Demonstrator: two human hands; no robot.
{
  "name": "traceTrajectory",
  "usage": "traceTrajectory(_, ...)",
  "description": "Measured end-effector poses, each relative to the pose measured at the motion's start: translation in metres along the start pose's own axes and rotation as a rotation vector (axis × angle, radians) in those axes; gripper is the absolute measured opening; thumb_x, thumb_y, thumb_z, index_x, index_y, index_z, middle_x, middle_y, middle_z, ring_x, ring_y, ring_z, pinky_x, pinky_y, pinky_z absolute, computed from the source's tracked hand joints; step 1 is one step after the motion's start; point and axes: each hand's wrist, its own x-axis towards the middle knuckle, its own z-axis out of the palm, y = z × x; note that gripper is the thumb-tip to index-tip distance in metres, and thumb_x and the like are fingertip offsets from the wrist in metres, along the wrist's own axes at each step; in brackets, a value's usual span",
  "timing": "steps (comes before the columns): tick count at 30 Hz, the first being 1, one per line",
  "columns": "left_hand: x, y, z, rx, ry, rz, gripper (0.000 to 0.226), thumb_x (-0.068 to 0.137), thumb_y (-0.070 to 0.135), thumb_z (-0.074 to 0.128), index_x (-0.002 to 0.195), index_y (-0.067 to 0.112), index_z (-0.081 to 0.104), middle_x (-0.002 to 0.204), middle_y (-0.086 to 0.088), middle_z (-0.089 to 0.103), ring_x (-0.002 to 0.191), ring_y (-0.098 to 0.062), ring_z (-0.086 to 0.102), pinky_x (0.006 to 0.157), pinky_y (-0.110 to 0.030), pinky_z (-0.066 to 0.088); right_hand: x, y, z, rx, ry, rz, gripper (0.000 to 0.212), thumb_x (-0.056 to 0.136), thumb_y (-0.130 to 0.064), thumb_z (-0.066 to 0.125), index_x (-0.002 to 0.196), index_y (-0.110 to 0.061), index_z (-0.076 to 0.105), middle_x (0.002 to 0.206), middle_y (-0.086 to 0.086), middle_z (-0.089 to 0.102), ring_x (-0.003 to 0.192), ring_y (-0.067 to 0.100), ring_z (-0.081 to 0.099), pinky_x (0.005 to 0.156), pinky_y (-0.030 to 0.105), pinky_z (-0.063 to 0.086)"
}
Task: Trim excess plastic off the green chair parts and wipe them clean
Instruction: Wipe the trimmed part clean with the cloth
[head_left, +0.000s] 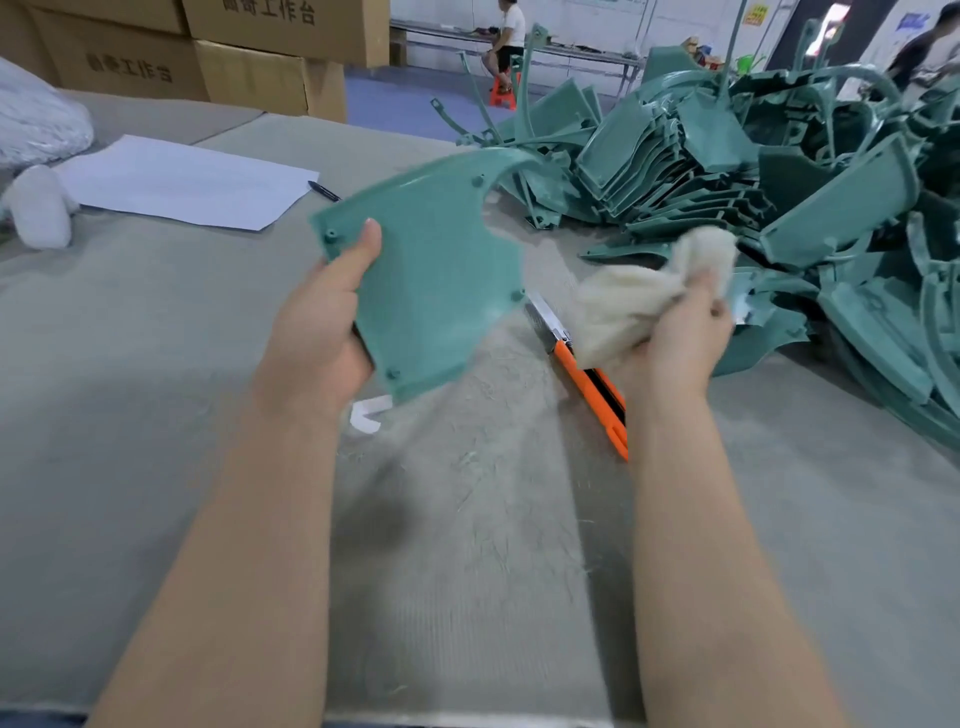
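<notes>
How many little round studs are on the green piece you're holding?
4 studs on the green chair part: top by the cutout, upper left by the thumb, right edge, bottom corner. The left hand may hide more.

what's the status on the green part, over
Left hand grips green chair part, raised off the table. Right hand holds cloth, apart from the part. Orange knife lies on table beneath; nothing between cloth and part.

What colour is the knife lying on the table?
The knife has an orange body with a black slider and silver blade; head view shows it.
</notes>
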Motion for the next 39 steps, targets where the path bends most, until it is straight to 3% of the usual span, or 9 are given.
traceTrajectory(3,0.006,-0.012,0.012,0.021,0.071,0.004,0.035,0.102,0.028,0.044,0.130,0.010,0.056,0.115,-0.006,0.070,0.099,-0.017,0.069,0.077,-0.033,0.057,-0.035,-0.002,0.018,-0.262,-0.294,-0.337,0.035,0.100,-0.035,0.047,0.133,-0.021,0.045,0.125,-0.006,0.056,0.104,0.001,0.056,0.082,0.016,0.048)
traceTrajectory(5,0.007,-0.021,0.022,0.005,0.021,-0.043,0.034,0.103,0.029,0.039,0.122,0.009,0.059,0.103,-0.004,0.073,0.091,-0.015,0.071,0.072,-0.028,0.057,-0.065,0.008,0.031,-0.410,-0.532,-0.580,0.039,0.100,-0.018,0.049,0.138,-0.011,0.047,0.136,0.001,0.054,0.118,0.007,0.053,0.098,0.009,0.038)
traceTrajectory(11,0.007,-0.016,0.012,-0.235,-0.057,0.009,0.067,0.100,0.055,0.026,0.073,0.012,0.070,0.075,-0.003,0.069,0.075,-0.015,0.070,0.069,-0.025,0.057,-0.114,0.043,0.041,-0.721,-0.966,-0.881,0.035,0.092,0.000,0.054,0.126,-0.002,0.062,0.138,0.012,0.055,0.135,0.030,0.044,0.113,0.024,0.023)
traceTrajectory(15,0.006,-0.017,0.022,-0.241,-0.116,0.005,0.062,0.101,0.055,0.021,0.112,0.009,0.061,0.108,-0.011,0.068,0.106,-0.023,0.064,0.098,-0.033,0.050,-0.097,0.039,0.040,-0.751,-0.630,-1.017,0.029,0.087,-0.009,0.060,0.114,-0.010,0.071,0.134,0.019,0.055,0.125,0.041,0.044,0.107,0.042,0.032)
traceTrajectory(19,0.000,-0.029,0.031,-0.037,-0.147,-0.001,0.056,0.101,0.052,0.022,0.119,0.015,0.060,0.118,-0.005,0.069,0.112,-0.016,0.064,0.095,-0.032,0.052,-0.051,0.024,0.025,-0.896,-0.209,-0.737,0.022,0.095,-0.022,0.055,0.108,-0.012,0.070,0.118,0.009,0.052,0.112,0.032,0.044,0.084,0.028,0.024)
traceTrajectory(27,0.008,-0.015,0.016,-0.243,-0.068,0.048,0.054,0.101,0.055,0.023,0.095,0.015,0.059,0.084,-0.003,0.064,0.081,-0.016,0.065,0.080,-0.026,0.055,-0.110,0.039,0.047,-0.651,-0.745,-1.043,0.021,0.084,-0.011,0.064,0.102,-0.004,0.074,0.088,0.014,0.061,0.078,0.032,0.059,0.070,0.041,0.048)
traceTrajectory(33,0.007,-0.009,0.015,-0.269,-0.003,0.191,0.059,0.102,0.052,0.023,0.134,0.011,0.050,0.129,-0.011,0.062,0.118,-0.025,0.060,0.102,-0.043,0.047,-0.065,0.038,0.028,-0.815,-0.581,-0.793,0.021,0.094,-0.012,0.055,0.106,-0.003,0.069,0.093,0.009,0.053,0.085,0.027,0.052,0.085,0.045,0.041)
traceTrajectory(36,0.006,-0.019,0.021,-0.021,0.017,0.144,0.053,0.102,0.049,0.025,0.124,0.012,0.057,0.113,-0.007,0.071,0.106,-0.019,0.067,0.091,-0.036,0.054,-0.071,0.031,0.034,-0.671,-0.444,-0.703,0.026,0.096,-0.015,0.053,0.117,-0.005,0.063,0.103,0.008,0.055,0.087,0.012,0.045,0.086,0.030,0.040)
traceTrajectory(39,0.007,-0.031,0.030,0.085,-0.011,0.054,0.046,0.102,0.047,0.030,0.103,0.016,0.063,0.090,0.002,0.073,0.083,-0.010,0.069,0.070,-0.021,0.057,-0.099,0.034,0.041,-0.552,-0.592,-0.824,0.034,0.091,-0.010,0.055,0.125,-0.005,0.061,0.112,0.013,0.058,0.102,0.022,0.052,0.090,0.028,0.040)
